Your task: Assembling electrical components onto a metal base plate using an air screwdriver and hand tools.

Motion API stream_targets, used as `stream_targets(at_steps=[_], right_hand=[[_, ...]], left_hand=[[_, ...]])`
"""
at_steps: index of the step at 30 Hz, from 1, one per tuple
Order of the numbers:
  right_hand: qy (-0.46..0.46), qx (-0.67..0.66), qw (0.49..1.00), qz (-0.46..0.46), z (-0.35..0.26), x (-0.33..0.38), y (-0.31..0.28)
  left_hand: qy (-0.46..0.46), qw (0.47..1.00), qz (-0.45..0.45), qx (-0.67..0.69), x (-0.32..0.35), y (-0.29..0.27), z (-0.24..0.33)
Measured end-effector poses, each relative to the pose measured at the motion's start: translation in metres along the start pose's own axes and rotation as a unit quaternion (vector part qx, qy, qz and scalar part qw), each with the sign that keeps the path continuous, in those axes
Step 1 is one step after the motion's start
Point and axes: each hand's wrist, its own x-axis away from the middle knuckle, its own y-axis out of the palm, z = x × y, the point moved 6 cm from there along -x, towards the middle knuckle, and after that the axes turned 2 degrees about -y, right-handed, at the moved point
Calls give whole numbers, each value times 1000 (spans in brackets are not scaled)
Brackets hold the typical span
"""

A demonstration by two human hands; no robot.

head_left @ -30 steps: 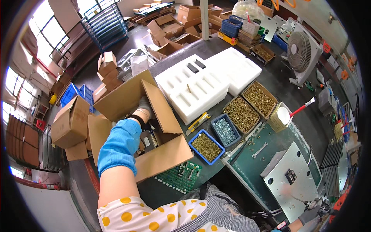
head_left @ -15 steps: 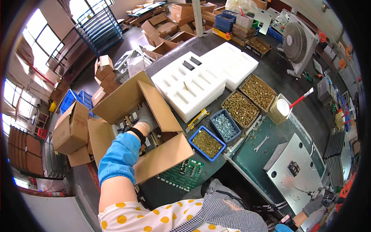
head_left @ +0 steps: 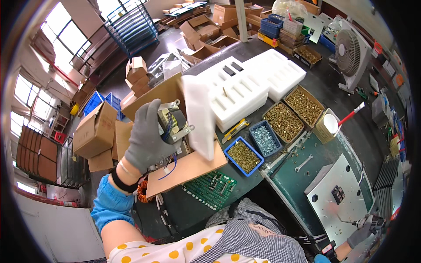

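Here, above the open cardboard box (head_left: 193, 168) on the desk (head_left: 324, 92), the gloved left hand (head_left: 147, 138) grips a small transformer (head_left: 173, 125) beside a white foam piece (head_left: 198, 115); the right hand (head_left: 362, 234), far lower right, clasps a tool.

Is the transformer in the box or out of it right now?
Out. The left hand holds the transformer up above the open cardboard box, clear of its flaps.

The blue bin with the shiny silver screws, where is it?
In the head view the blue bin sits on the table right of centre, between a second blue bin of brass screws and a cardboard box of brass screws, just below the white foam trays.
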Motion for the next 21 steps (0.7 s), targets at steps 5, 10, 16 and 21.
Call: stream_targets(at_steps=[5,10,16,21], right_hand=[[76,-71,993,-49,34,-4,-43],[-6,-59,998,2,11,17,-30],[-72,-235,969,17,-21,31,-69],[-48,-229,971,51,-24,38,-132]], left_hand=[[91,991,94,-16,-9,-39,67],[86,986,144,18,-16,-58,122],[222,964,18,143,-1,-50,291],[397,883,-134,212,31,1,450]])
